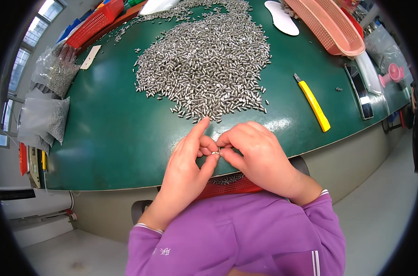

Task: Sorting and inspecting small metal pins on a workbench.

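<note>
Near the front edge of the table, my left hand (183, 161) and my right hand (257, 149) meet with their fingertips together. Between them is a small shiny metal piece (216, 152), mostly covered by the fingers. The left thumb and curled fingers pinch it, while the left index finger points toward the pile. From the other side, the right thumb and index finger close on it. Just beyond my hands spreads a large heap of small silver metal cylinders (204, 64). Below the table edge, a red basket (234, 187) with similar metal pieces sits at my lap, partly hidden.
On the green table (112, 138) lie a yellow utility knife (315, 106) with its blade out and a phone (358, 92) at right. A pink basket (328, 27) and white sole-shaped plate (283, 19) stand far right. Filled plastic bags (43, 115) and a red basket (96, 25) line the left.
</note>
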A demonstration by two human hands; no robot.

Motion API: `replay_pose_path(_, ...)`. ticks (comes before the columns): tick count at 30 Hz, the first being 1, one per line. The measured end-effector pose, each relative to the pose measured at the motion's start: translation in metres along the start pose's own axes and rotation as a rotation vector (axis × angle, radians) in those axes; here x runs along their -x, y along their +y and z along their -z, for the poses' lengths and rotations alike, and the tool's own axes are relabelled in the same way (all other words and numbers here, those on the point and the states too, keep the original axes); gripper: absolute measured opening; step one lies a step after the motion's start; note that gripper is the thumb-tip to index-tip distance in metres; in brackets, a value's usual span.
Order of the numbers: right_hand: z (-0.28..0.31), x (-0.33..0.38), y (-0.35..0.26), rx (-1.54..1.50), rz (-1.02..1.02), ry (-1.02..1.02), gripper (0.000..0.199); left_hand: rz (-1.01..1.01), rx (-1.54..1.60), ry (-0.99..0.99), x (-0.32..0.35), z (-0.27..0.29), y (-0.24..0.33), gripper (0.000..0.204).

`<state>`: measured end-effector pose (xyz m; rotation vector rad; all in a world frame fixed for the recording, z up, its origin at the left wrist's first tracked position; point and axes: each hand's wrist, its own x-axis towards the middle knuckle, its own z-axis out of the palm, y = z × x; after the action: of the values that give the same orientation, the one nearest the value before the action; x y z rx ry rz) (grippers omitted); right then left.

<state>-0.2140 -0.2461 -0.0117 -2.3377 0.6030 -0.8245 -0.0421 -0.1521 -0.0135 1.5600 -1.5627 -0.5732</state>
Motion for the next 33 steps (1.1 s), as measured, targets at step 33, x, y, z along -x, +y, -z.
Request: replay_pose_path(33,0.002,-0.001,0.003,-0.004,-0.007,-0.045,0.021,-0.079,-0.039,-0.021,0.004,0.002,-0.005,0.077)
